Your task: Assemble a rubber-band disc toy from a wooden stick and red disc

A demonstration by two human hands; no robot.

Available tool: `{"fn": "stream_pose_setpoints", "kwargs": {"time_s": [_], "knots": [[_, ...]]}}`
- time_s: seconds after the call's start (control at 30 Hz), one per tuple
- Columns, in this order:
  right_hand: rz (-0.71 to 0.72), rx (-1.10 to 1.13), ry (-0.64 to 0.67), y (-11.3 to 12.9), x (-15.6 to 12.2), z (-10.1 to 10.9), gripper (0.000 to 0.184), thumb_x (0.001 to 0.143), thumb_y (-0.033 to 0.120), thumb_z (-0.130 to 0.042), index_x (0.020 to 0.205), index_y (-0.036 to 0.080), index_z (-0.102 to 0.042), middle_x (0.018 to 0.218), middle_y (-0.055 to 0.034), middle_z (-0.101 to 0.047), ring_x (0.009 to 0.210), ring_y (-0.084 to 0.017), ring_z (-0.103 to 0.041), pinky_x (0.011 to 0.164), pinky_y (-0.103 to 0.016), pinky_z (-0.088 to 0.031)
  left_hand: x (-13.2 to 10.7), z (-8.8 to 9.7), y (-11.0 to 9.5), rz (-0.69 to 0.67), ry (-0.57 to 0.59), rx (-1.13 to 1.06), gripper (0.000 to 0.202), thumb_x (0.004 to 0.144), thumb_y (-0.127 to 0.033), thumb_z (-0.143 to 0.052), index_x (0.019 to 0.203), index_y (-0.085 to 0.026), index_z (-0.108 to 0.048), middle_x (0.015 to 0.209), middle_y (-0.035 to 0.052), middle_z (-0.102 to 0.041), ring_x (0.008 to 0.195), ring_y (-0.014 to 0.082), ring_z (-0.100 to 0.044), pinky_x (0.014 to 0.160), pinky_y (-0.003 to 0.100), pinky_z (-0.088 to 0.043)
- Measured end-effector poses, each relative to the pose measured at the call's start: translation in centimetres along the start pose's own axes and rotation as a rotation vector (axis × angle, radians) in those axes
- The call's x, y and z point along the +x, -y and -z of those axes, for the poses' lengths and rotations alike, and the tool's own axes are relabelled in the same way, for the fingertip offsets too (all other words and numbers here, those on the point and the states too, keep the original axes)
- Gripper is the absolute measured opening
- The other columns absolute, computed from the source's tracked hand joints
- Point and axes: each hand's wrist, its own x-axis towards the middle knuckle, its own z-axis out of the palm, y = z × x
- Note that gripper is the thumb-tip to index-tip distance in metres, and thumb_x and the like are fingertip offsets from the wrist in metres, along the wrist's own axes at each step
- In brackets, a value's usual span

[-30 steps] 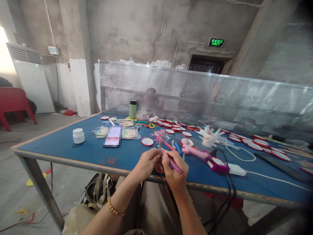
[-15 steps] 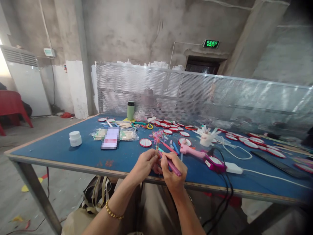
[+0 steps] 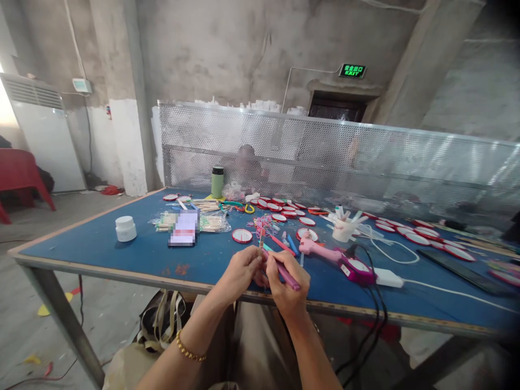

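Observation:
Near the table's front edge, my left hand (image 3: 239, 271) is closed, its fingertips pinching a small, narrow, flat stick (image 3: 262, 238) that stands upright with a reddish-brown upper end. Beside it, my right hand (image 3: 290, 287) grips a purple pen-like tool (image 3: 287, 275), slanted with its front end toward the stick. The fingers hide where the tool meets the stick, so I cannot tell whether they touch. Just beyond the hands lie a tangle of colourful thin strands (image 3: 264, 223) and a round red-rimmed piece (image 3: 242, 235).
A pink and purple glue-gun-like tool (image 3: 357, 271) with cables lies at right, near a white cup of sticks (image 3: 342, 230). At left are a white jar (image 3: 125, 229), a phone (image 3: 183, 228) and packed sticks (image 3: 215, 223). A green bottle (image 3: 217, 183) stands before the perforated metal screen (image 3: 227, 130).
Both hands stay in almost the same place, with the same holds. The right hand has shifted very slightly left, and the stick's upper end looks redder.

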Motion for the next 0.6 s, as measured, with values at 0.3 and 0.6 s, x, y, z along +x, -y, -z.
{"fn": "stream_pose_setpoints", "kwargs": {"time_s": [0.3,0.6], "knots": [[-0.009,0.012,0.027,-0.22,-0.05,-0.18,0.01,0.091,0.016,-0.054,0.092,0.019,-0.064,0.076,-0.0022,-0.064,0.068,-0.014,-0.062,0.065,-0.028,-0.052,-0.1,0.12,0.15,-0.017,0.004,0.024,0.029,0.087,-0.044,-0.052,0.075,-0.018,-0.048,0.057,-0.003,-0.056,0.051,0.0119,-0.057,0.052,0.023,-0.044],[-0.003,0.0,0.022,-0.27,-0.03,-0.21,0.009,0.091,0.017,-0.055,0.091,0.019,-0.064,0.074,-0.0017,-0.063,0.066,-0.014,-0.061,0.064,-0.027,-0.051,-0.12,-0.02,-0.06,-0.017,-0.001,0.027,0.031,0.088,-0.046,-0.052,0.073,-0.018,-0.049,0.056,-0.0026,-0.057,0.05,0.0116,-0.056,0.051,0.022,-0.042]]}}
